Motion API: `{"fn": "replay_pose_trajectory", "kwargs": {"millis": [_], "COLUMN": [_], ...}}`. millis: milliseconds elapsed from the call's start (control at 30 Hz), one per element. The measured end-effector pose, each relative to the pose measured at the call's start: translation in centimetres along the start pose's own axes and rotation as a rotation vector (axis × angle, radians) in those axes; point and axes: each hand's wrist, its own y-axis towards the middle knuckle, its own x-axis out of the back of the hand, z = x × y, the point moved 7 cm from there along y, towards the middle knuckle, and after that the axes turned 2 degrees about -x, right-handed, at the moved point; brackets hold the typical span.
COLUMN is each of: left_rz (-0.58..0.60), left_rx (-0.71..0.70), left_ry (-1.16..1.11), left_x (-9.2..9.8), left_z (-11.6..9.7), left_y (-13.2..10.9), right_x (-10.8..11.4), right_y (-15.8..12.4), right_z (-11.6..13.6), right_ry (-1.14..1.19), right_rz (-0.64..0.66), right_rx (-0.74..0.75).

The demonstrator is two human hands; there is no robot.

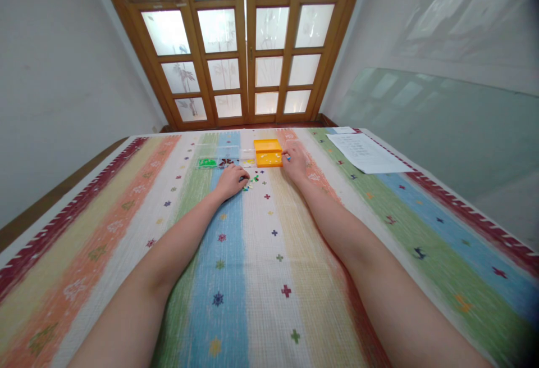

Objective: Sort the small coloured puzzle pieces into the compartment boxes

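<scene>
My left hand (pixel 231 182) rests on the cloth with its fingers curled and thumb tip close to them; what lies between them, if anything, I cannot make out. Beside its fingertips lies a small loose scatter of tiny green, blue and white pieces (pixel 254 179). At the right edge of an open orange box (pixel 268 144), my right hand (pixel 295 161) is closed, with a small blue piece (pixel 288 158) showing at its fingertips. White bits (pixel 269 158) lie in the orange box. Left of it stand open clear boxes holding green pieces (pixel 207 163), dark red-brown pieces (pixel 226 162) and yellow pieces (pixel 249 161).
A striped, patterned tablecloth (pixel 252 278) covers the table. Sheets of printed paper (pixel 364 153) lie at the far right. Beyond the table's far edge are wooden doors with frosted panes (pixel 223 76), and a glass sheet (pixel 442 126) leans on the right wall.
</scene>
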Motion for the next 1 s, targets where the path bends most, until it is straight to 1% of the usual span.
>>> {"fn": "replay_pose_trajectory", "kwargs": {"millis": [333, 500, 733, 1000], "left_rz": [-0.002, 0.003, -0.018, -0.070], "left_rx": [-0.017, -0.041, -0.059, -0.015], "left_ry": [0.003, -0.029, -0.085, -0.173], "left_x": [0.01, 0.06, 0.24, 0.55], "left_z": [-0.15, -0.61, -0.77, -0.38], "left_y": [0.03, 0.08, 0.13, 0.00], "right_x": [-0.21, -0.35, -0.39, -0.30], "right_y": [-0.27, -0.11, -0.12, -0.26], "right_z": [0.37, 0.38, 0.39, 0.47], "right_ry": [-0.009, 0.010, 0.016, 0.003], "right_rz": [0.036, 0.041, 0.041, 0.037], "right_rx": [0.001, 0.018, 0.028, 0.028]}}
